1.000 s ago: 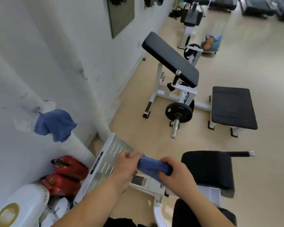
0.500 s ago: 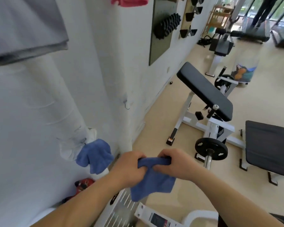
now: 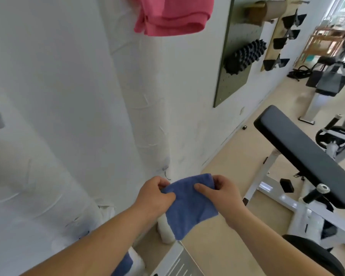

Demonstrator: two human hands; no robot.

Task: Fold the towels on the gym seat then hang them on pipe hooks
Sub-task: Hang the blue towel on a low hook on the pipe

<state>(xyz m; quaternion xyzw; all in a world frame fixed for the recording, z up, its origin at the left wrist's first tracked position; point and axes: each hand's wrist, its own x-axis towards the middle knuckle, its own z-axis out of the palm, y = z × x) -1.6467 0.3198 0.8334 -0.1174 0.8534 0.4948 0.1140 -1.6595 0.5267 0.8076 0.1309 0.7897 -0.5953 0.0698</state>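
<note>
Since half a second ago both hands have risen along the wall. The small blue terry towel, then bunched between them, now hangs spread flat. The view has tipped up too, bringing a pink folded towel into sight high against the wall.

At the left the white wrapped pipe runs up the wall, and low on its right flank a small thin wire hook sticks out, bare. The left grip, a bare hand, pinches the blue towel's upper left corner with the thumb on the near face and the fingers behind, and its knuckles sit just beside that hook. The towel's top edge runs left to right between the two hands, just below and right of the hook, and the cloth hangs down from it toward the floor. The right grip pinches the upper right corner the same way, thumb laid across the near face. Well to the right stands the black padded bench, apart from the towel.

The hook thus lies up and to the far left of the top edge, on the left grip's side, so that hand is the nearer one. I judge the coming move needs a short lift and a shift leftward to drop the top edge over the hook.
</note>
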